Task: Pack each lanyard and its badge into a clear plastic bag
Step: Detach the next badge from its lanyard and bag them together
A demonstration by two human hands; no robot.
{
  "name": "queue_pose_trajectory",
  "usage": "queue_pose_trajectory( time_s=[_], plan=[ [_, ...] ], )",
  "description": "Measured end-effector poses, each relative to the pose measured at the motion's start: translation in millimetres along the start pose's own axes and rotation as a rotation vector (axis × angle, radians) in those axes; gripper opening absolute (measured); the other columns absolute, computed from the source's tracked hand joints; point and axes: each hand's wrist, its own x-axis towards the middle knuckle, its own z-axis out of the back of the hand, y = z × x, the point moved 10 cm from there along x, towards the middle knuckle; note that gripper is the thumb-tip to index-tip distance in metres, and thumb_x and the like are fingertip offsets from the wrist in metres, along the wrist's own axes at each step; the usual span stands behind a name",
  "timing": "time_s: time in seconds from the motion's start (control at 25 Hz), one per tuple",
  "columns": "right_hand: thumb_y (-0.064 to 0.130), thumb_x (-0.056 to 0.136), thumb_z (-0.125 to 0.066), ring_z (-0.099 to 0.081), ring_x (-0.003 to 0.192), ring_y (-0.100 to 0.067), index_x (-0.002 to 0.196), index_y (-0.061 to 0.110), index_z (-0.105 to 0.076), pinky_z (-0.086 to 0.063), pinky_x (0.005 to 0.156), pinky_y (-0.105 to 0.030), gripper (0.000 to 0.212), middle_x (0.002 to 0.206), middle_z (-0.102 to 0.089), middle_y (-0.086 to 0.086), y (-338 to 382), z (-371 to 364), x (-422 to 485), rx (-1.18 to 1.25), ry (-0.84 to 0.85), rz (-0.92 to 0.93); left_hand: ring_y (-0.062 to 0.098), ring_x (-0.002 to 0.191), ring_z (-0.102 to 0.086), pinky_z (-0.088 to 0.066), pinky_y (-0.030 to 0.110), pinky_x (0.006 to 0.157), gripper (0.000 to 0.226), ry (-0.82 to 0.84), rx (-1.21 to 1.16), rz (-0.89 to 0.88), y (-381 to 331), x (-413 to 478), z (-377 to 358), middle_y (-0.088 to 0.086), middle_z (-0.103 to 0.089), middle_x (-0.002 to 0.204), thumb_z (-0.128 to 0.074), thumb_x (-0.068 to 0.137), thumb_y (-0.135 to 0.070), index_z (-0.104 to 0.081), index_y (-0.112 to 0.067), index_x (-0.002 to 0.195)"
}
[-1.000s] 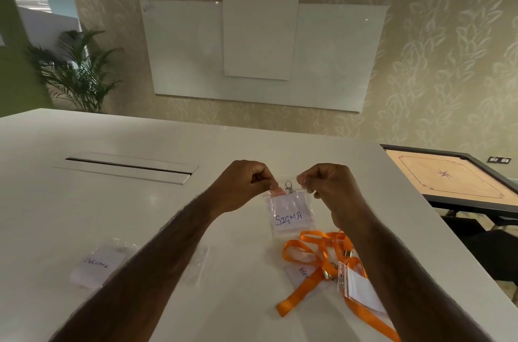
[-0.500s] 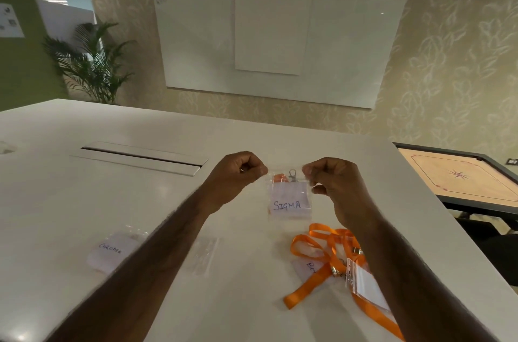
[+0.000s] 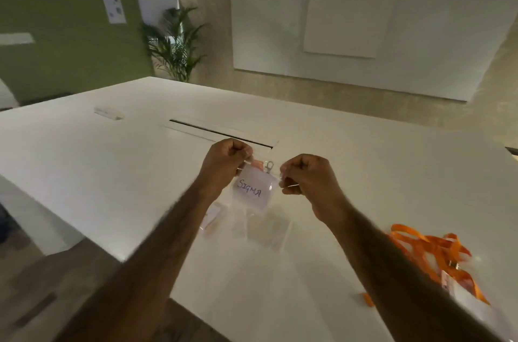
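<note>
Above the white table [image 3: 112,173], the left hand [image 3: 224,163] and right hand [image 3: 305,177] each pinch a top corner of the clear plastic bag [image 3: 253,187] holding the "SIGMA" badge [image 3: 251,191], orange lanyards [image 3: 437,254] heaped well to the right.

The view now swings left, so the loose orange lanyards [image 3: 437,254] sit far off at the right edge instead of just below the hands. The bagged SIGMA badge [image 3: 252,189] now hangs tilted, its left corner raised by the left hand [image 3: 227,159], with the right hand [image 3: 305,176] lower.

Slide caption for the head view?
Both hands, left and right, pinch the top of the SIGMA badge bag.
</note>
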Motion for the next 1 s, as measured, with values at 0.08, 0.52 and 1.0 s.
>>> queue_pose_trajectory(
  time_s=[0.08,0.52,1.0],
  plan=[
    [-0.004,0.088,-0.062,-0.067,0.062,-0.024,0.089,-0.01,-0.067,-0.06,0.062,-0.036,0.009,0.071,-0.068,-0.014,-16.4,-50.3,7.9,0.012,0.033,-0.045,0.018,0.075,-0.067,-0.053,0.029,0.062,0.009,-0.063,0.082,0.044,28.4,7.3,43.7,0.003,-0.076,0.085,-0.066,0.094,-0.019,-0.072,-0.014,0.089],
    [-0.004,0.084,-0.063,-0.069,0.054,-0.028,0.087,-0.008,-0.064,-0.058,0.05,-0.033,0.004,0.078,-0.072,-0.024,-131.9,-187.9,28.2,-0.171,0.024,-0.295,0.015,0.078,-0.065,-0.045,0.025,0.063,0.011,-0.079,0.416,0.209,157.9,23.6,140.1,-0.005,-0.073,0.087,-0.069,0.09,-0.024,-0.076,-0.015,0.09],
    [0.015,0.083,-0.072,-0.065,0.054,-0.019,0.078,0.001,-0.064,-0.049,0.047,-0.028,0.017,0.081,-0.074,-0.018,-137.3,-188.6,32.4,-0.399,0.044,-0.225,0.016,0.07,-0.061,-0.043,0.027,0.063,0.034,0.079,0.609,0.28,187.1,18.7,120.5,-0.009,-0.063,0.067,-0.058,0.097,-0.04,-0.065,-0.016,0.074]
  ],
)
